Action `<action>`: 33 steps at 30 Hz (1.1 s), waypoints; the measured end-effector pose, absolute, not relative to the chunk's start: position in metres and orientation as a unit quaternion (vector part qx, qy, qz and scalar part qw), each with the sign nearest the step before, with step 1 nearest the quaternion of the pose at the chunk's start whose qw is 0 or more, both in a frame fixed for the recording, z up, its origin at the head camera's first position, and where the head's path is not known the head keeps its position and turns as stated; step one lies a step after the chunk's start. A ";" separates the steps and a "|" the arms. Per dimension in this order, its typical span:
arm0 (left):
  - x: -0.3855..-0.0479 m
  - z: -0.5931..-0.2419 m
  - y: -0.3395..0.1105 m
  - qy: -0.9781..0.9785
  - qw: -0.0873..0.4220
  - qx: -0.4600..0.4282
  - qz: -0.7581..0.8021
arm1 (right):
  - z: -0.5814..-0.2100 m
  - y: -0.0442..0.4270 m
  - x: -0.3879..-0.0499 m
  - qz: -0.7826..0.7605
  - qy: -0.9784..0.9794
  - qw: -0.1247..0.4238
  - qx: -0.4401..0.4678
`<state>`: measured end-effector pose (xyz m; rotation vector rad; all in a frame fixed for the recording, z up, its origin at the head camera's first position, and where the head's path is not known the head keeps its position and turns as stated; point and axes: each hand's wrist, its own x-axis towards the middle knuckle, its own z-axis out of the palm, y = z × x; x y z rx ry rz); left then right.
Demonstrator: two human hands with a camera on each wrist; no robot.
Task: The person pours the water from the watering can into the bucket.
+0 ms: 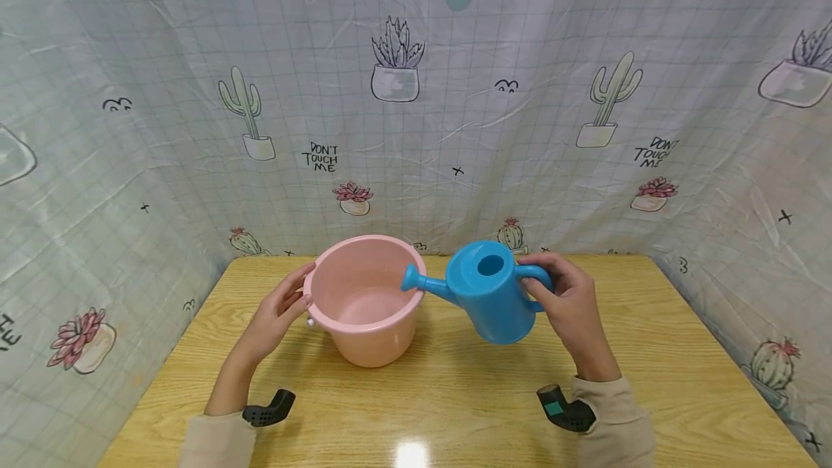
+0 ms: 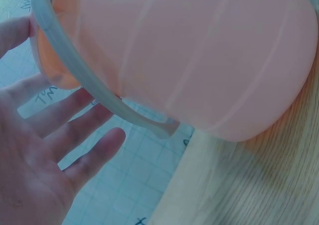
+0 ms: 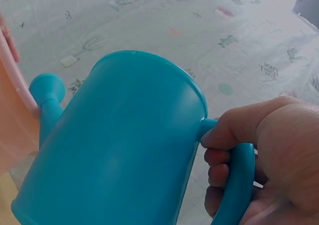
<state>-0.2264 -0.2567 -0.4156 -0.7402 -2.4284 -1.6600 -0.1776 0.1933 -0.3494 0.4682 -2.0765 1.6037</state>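
A pink bucket (image 1: 373, 345) stands on the wooden table, left of centre. My left hand (image 1: 276, 316) is at its left rim, the fingers fairly straight and touching it. In the left wrist view, the bucket's pale carrying handle (image 2: 94, 80) hangs down its side, in front of some fingertips of that hand. My right hand (image 1: 572, 302) grips the loop handle of a blue watering can (image 1: 497, 309), fingers and thumb curled round it. The can's spout (image 1: 429, 284) points left, its flared head over the bucket's right rim. The can's contents cannot be seen.
The wooden table (image 1: 442, 403) extends to both sides and toward me. A pale curtain (image 1: 416, 136) printed with cacti and words hangs right behind the table's back edge and along both sides. A black wrist mount (image 1: 269, 409) sits at the left sleeve, another (image 1: 565, 410) at the right.
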 end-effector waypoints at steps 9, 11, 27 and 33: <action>-0.224 -0.416 -0.256 -0.804 0.052 -0.238 -0.542 | -0.350 0.194 -0.177 0.586 -0.754 0.237 0.180; -0.224 -0.416 -0.256 -0.804 0.050 -0.236 -0.544 | -0.350 0.194 -0.177 0.585 -0.754 0.237 0.181; -0.222 -0.416 -0.257 -0.801 0.050 -0.242 -0.546 | -0.351 0.193 -0.176 0.578 -0.758 0.242 0.178; -0.221 -0.416 -0.257 -0.805 0.049 -0.234 -0.543 | -0.352 0.193 -0.175 0.579 -0.757 0.244 0.180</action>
